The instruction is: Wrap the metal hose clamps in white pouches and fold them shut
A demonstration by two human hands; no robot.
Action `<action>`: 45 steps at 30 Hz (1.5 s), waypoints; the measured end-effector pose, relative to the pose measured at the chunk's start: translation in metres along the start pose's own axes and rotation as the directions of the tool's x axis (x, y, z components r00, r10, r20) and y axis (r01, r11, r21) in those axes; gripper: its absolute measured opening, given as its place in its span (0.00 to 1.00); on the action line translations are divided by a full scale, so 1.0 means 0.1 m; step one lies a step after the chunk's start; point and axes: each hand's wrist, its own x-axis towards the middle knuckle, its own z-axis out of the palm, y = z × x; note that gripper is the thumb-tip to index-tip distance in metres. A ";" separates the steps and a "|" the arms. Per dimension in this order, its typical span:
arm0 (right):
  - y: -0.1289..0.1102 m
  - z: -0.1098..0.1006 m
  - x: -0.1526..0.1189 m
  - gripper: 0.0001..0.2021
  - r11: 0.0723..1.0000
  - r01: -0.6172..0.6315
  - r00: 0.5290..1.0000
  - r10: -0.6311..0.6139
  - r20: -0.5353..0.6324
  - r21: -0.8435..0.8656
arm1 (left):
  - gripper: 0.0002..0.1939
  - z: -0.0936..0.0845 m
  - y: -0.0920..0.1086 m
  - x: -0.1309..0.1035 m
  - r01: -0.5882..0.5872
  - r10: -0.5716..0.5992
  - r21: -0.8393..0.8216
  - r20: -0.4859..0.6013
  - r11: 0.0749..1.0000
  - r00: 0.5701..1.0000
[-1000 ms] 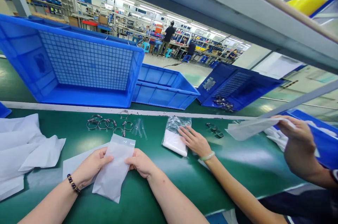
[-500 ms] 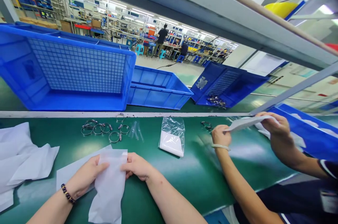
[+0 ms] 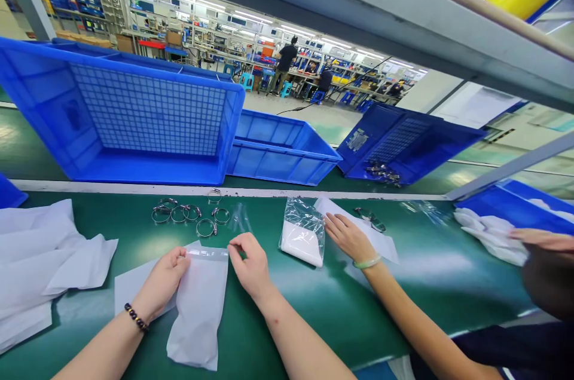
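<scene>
My left hand [image 3: 164, 279] grips the upper left corner of a frosted white plastic bag [image 3: 200, 308] with a clear strip along its top edge. At the bag's upper right corner, my right hand [image 3: 252, 266] has finger and thumb pinched together on the edge. The bag hangs flat toward me, its lower end slightly crumpled. Under it and my left hand lies another white bag or sheet [image 3: 134, 287]. Beyond my hands, several metal hose clamps [image 3: 178, 213] rest on the green table, beside small clear plastic pieces [image 3: 240, 218].
White bags [image 3: 67, 266] are piled at left. A clear packet with white contents [image 3: 302, 242] lies right of my hands. A co-worker's hand [image 3: 352, 242] rests by a white bag [image 3: 381, 241]. Blue crates [image 3: 152, 171] line the back; a metal beam [image 3: 314, 3] crosses above.
My right hand has moved up to the bag's top corner, and the bag lies straighter. The co-worker has laid a white bag down near the clear packet. The view has shifted slightly left.
</scene>
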 end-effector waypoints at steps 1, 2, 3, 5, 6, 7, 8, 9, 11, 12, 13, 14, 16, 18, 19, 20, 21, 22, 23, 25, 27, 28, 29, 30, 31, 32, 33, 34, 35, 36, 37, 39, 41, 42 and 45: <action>-0.04 0.04 -0.02 0.07 0.991 0.128 0.992 -0.129 -0.008 -0.045 | 0.14 0.00 -0.01 0.00 -0.009 0.009 0.003 0.009 1.000 1.000; -0.08 0.08 -0.03 0.08 0.967 0.238 0.971 -0.238 0.008 -0.086 | 0.14 0.01 -0.01 0.00 -0.018 0.018 0.007 0.015 1.000 1.000; -0.12 0.13 -0.04 0.09 0.937 0.326 0.945 -0.323 0.040 -0.124 | 0.14 0.01 -0.01 0.00 -0.030 0.030 0.017 0.016 0.999 0.999; -0.19 0.25 -0.05 0.10 0.876 0.444 0.896 -0.429 0.117 -0.188 | 0.14 0.03 -0.01 0.00 -0.067 0.067 0.057 -0.001 0.996 0.998; -0.22 0.31 -0.05 0.10 0.851 0.480 0.877 -0.457 0.147 -0.215 | 0.13 0.03 -0.01 0.00 -0.089 0.091 0.088 -0.014 0.992 0.996; -0.24 0.36 -0.04 0.10 0.832 0.502 0.865 -0.473 0.169 -0.239 | 0.13 0.03 -0.01 0.00 -0.111 0.115 0.122 -0.026 0.986 0.993; -0.25 0.41 -0.03 0.10 0.817 0.513 0.858 -0.480 0.183 -0.263 | 0.12 0.02 -0.02 0.00 -0.134 0.140 0.158 -0.031 0.978 0.990; -0.26 0.45 -0.01 0.10 0.807 0.518 0.855 -0.480 0.195 -0.285 | 0.11 0.02 -0.02 0.00 -0.159 0.169 0.194 -0.032 0.968 0.985; -0.27 0.51 0.01 0.11 0.790 0.521 0.853 -0.475 0.217 -0.322 | 0.10 0.00 -0.04 0.01 -0.212 0.227 0.263 -0.027 0.941 0.974; -0.28 0.54 0.02 0.11 0.784 0.523 0.852 -0.473 0.226 -0.335 | 0.10 0.00 -0.04 0.01 -0.234 0.252 0.294 -0.024 0.927 0.967; -0.27 0.56 0.03 0.11 0.777 0.527 0.850 -0.474 0.230 -0.344 | 0.09 -0.01 -0.04 0.01 -0.251 0.273 0.322 -0.024 0.913 0.962; -0.27 0.57 0.03 0.11 0.773 0.530 0.848 -0.477 0.231 -0.350 | 0.09 -0.01 -0.04 0.01 -0.262 0.287 0.346 -0.025 0.901 0.957; -0.26 0.58 0.03 0.11 0.769 0.534 0.846 -0.482 0.230 -0.352 | 0.08 0.00 -0.03 0.01 -0.277 0.308 0.373 -0.027 0.886 0.951; -0.24 0.59 0.03 0.12 0.772 0.533 0.846 -0.479 0.234 -0.347 | 0.08 0.01 -0.02 0.01 -0.290 0.325 0.384 -0.028 0.876 0.945; -0.23 0.59 0.03 0.11 0.776 0.530 0.847 -0.474 0.238 -0.340 | 0.08 0.01 -0.02 0.00 -0.295 0.330 0.387 -0.028 0.874 0.943; -0.22 0.59 0.03 0.11 0.787 0.522 0.852 -0.465 0.239 -0.328 | 0.08 0.02 -0.02 0.00 -0.296 0.331 0.389 -0.025 0.872 0.943; -0.21 0.59 0.03 0.11 0.806 0.505 0.862 -0.450 0.235 -0.308 | 0.08 0.02 -0.02 0.00 -0.297 0.329 0.391 -0.017 0.871 0.944; -0.22 0.59 0.03 0.10 0.838 0.472 0.879 -0.423 0.219 -0.274 | 0.08 0.03 -0.02 0.00 -0.298 0.326 0.392 -0.006 0.871 0.945; -0.23 0.59 0.03 0.09 0.881 0.417 0.904 -0.378 0.198 -0.223 | 0.08 0.03 -0.03 0.00 -0.299 0.322 0.391 0.009 0.870 0.947; -0.26 0.59 0.04 0.07 0.972 0.227 0.963 -0.215 0.160 -0.055 | 0.07 0.02 -0.04 0.00 -0.296 0.309 0.395 0.032 0.870 0.950; -0.29 0.56 0.06 0.06 0.978 -0.066 0.989 0.037 0.145 0.198 | 0.07 0.01 -0.05 0.02 -0.271 0.281 0.406 0.037 0.872 0.959; -0.29 0.54 0.09 0.06 0.927 -0.203 0.975 0.162 0.151 0.315 | 0.07 0.00 -0.06 0.03 -0.252 0.262 0.412 0.033 0.876 0.964; -0.28 0.51 0.12 0.06 0.859 -0.308 0.951 0.266 0.157 0.408 | 0.07 -0.01 -0.07 0.04 -0.231 0.242 0.414 0.028 0.881 0.970; -0.25 0.48 0.16 0.06 0.794 -0.378 0.925 0.346 0.158 0.476 | 0.08 -0.02 -0.09 0.05 -0.211 0.221 0.410 0.021 0.888 0.975; -0.21 0.43 0.20 0.06 0.743 -0.422 0.902 0.404 0.155 0.521 | 0.08 -0.03 -0.09 0.06 -0.191 0.202 0.400 0.014 0.896 0.979; -0.16 0.38 0.24 0.07 0.706 -0.447 0.884 0.442 0.151 0.549 | 0.09 -0.04 -0.10 0.06 -0.174 0.188 0.388 0.003 0.905 0.982; -0.10 0.33 0.29 0.08 0.677 -0.464 0.871 0.468 0.152 0.572 | 0.09 -0.05 -0.11 0.07 -0.160 0.178 0.378 -0.013 0.912 0.984; -0.03 0.27 0.34 0.09 0.639 -0.481 0.855 0.495 0.158 0.601 | 0.09 -0.05 -0.11 0.07 -0.147 0.171 0.370 -0.032 0.917 0.985; 0.04 0.20 0.39 0.09 0.600 -0.494 0.839 0.518 0.164 0.629 | 0.08 -0.06 -0.11 0.08 -0.138 0.167 0.363 -0.051 0.922 0.985; 0.11 0.14 0.43 0.10 0.565 -0.502 0.826 0.537 0.170 0.655 | 0.08 -0.07 -0.10 0.08 -0.128 0.163 0.357 -0.068 0.925 0.984; 0.17 0.08 0.47 0.10 0.532 -0.507 0.814 0.554 0.173 0.678 | 0.07 -0.07 -0.10 0.08 -0.120 0.158 0.353 -0.081 0.928 0.984; 0.28 -0.03 0.52 0.10 0.477 -0.516 0.790 0.585 0.181 0.711 | 0.07 -0.08 -0.09 0.08 -0.105 0.148 0.354 -0.096 0.929 0.984; 0.37 -0.11 0.56 0.09 0.437 -0.529 0.768 0.612 0.191 0.727 | 0.07 -0.09 -0.09 0.08 -0.099 0.147 0.369 -0.104 0.924 0.984; 0.41 -0.14 0.57 0.08 0.424 -0.537 0.757 0.623 0.195 0.729 | 0.07 -0.09 -0.09 0.08 -0.099 0.150 0.378 -0.107 0.920 0.983; 0.51 -0.22 0.61 0.07 0.412 -0.563 0.733 0.649 0.203 0.716 | 0.08 -0.10 -0.09 0.09 -0.097 0.146 0.370 -0.106 0.924 0.984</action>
